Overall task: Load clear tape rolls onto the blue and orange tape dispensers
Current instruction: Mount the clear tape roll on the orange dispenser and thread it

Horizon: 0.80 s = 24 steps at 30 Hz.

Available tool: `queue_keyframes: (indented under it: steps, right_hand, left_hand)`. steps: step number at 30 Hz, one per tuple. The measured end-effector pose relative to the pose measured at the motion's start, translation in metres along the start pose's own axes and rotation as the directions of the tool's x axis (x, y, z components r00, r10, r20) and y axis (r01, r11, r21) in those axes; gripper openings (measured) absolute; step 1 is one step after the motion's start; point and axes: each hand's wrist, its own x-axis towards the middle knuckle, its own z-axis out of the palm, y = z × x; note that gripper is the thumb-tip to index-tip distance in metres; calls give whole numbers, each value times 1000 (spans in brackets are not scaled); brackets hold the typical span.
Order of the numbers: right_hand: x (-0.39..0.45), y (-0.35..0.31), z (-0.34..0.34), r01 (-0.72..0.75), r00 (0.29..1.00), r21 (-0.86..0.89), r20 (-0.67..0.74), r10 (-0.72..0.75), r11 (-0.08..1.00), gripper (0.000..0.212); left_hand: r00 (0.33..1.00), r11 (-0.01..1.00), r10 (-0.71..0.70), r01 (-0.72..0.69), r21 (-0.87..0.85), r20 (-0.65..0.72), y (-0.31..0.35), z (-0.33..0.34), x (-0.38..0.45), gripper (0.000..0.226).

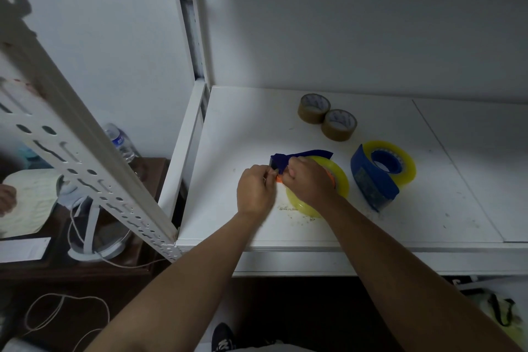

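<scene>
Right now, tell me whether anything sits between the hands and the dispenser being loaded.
Nothing visible does: the left hand and right hand both already grip the orange dispenser carrying the yellowish clear tape roll; its tape path is hidden by fingers.

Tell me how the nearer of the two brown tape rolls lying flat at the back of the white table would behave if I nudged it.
The nearer brown tape roll lies on its flat side, so it would probably slide, not roll. It touches the other brown roll, so a push backward would likely shift both. It looks compact and rigid, probably easy to pick up.
</scene>
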Motion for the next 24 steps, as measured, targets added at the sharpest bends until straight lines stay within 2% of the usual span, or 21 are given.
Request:
queue_keyframes:
  steps: [3,6,8,12,14,16,19,24]
  right_hand:
    - [0,-1,-1,-19,1000,-11,6,19,1000,22]
    - [1,-3,1,-18,999,-128,36,23,992,20]
    - [2,-5,5,-47,998,-164,30,53,985,39]
    - [2,-10,6,-159,987,-122,-11,159,980,71]
    - [1,-13,3,-177,984,-179,-5,180,968,85]
    - [2,-15,0,-146,989,-313,-17,148,939,93]
    - [6,-13,-5,-53,998,-481,-5,58,875,87]
    - [19,-8,-3,-47,995,-453,53,79,890,80]
  left_hand:
    - [999,999,-39,39,28,19,-1,2,1,25]
    - [996,996,-83,82,36,44,-1,3,3,24]
    - [995,996,-88,86,34,47,1,3,4,23]
    - [999,998,-39,38,41,38,2,0,3,21]
    - [998,999,-50,49,14,37,2,0,4,18]
    - [997,998,-64,64,-11,40,1,1,4,16]
    - [998,999,-52,52,1,39,1,1,3,16]
    - [998,998,-49,48,38,34,3,-1,4,17]
